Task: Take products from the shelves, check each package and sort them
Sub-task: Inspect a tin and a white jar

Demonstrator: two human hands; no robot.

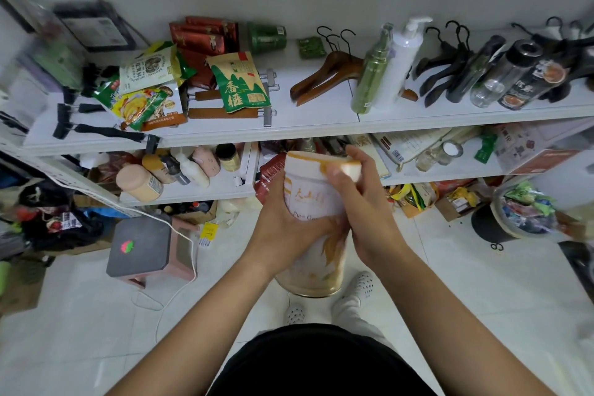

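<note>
A tall white and gold can [308, 199] with a white lid is held in front of the shelves, lid end away from me and gold base toward me. My left hand [283, 228] grips its left side around the label. My right hand [363, 202] wraps its right side, with the thumb across the lid's rim. Behind it, the upper shelf [315, 125] carries snack bags [239, 82], red packets, a green tin, wooden hangers, a green spray bottle [373, 74] and a white pump bottle [401, 58].
The lower shelf [199, 193] holds several bottles and jars at left, booklets and small glass jars at right. A pink stool [144, 251] with a white cable stands on the tiled floor at left. A black bin [501, 222] full of wrappers stands at right. Clutter lies under the shelves.
</note>
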